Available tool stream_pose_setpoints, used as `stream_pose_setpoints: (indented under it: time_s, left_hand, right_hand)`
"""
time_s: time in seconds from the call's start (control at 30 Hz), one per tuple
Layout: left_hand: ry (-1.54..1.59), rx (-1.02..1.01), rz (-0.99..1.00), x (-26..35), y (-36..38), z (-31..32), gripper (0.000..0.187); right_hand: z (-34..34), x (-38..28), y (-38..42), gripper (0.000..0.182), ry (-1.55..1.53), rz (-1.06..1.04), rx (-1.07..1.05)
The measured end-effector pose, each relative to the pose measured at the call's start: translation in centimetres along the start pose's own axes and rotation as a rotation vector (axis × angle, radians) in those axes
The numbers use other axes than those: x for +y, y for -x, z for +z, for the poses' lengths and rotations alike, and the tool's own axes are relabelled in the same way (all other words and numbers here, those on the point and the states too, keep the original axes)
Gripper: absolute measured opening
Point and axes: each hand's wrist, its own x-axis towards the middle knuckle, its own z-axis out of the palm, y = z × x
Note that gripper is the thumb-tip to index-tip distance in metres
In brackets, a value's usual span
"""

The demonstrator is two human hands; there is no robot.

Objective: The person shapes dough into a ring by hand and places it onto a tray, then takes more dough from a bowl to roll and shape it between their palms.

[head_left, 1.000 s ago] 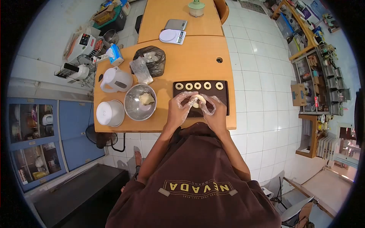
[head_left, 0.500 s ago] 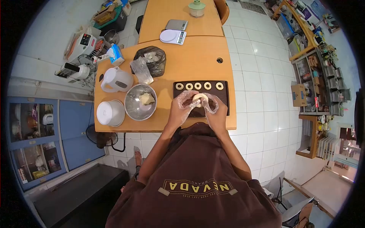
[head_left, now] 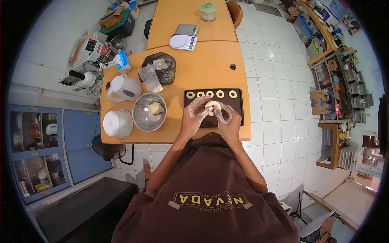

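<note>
Between my two gloved hands is a ring of pale dough [head_left: 213, 106], held above the near half of a dark baking tray [head_left: 233, 109]. My left hand [head_left: 196, 115] pinches the ring's left side, and my right hand [head_left: 227, 119] pinches its right side. Both wear clear plastic gloves. Several small dough rings [head_left: 220, 94] lie in a row along the tray's far edge. To the left, a lump of dough [head_left: 155, 108] sits in a metal bowl [head_left: 139, 119].
A white tub [head_left: 117, 123] and a white kettle [head_left: 125, 88] stand left of the bowl. Behind it lie a black plastic bag [head_left: 168, 73] and a clear bag [head_left: 150, 79]. Farther back are a white scale [head_left: 180, 41], a grey scale [head_left: 187, 29] and a green-lidded container [head_left: 208, 13].
The view has shifted slightly, so the table's things appear a little lower. Both hands still hold the dough ring, with their fingers in slightly different positions.
</note>
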Motion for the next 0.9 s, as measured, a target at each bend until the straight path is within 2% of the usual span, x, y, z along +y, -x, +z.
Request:
stream_pose_setpoints:
  time_s: [0.13,0.4,0.5,0.63,0.9]
  left_hand:
    - [0.034,0.030,-0.046,-0.5,0.0,0.3,0.031]
    - [-0.050,-0.040,0.005,0.8,-0.6,-0.6,0.028]
    - [-0.079,-0.094,0.020,1.3,-0.5,-0.6,0.028]
    - [-0.050,-0.099,-0.004,1.5,-0.1,-0.4,0.027]
    - [-0.110,-0.071,0.023,1.7,0.1,-0.4,0.028]
  right_hand:
    - [0.0,0.9,0.1,0.024,-0.089,0.030,-0.006]
    - [-0.2,0.1,0.2,0.024,-0.236,0.125,-0.100]
    - [-0.1,-0.3,0.1,0.021,-0.429,0.129,-0.082]
    - [-0.3,0.1,-0.2,0.015,-0.436,0.211,-0.074]
    - [-0.3,-0.4,0.2,0.014,-0.334,0.068,0.004]
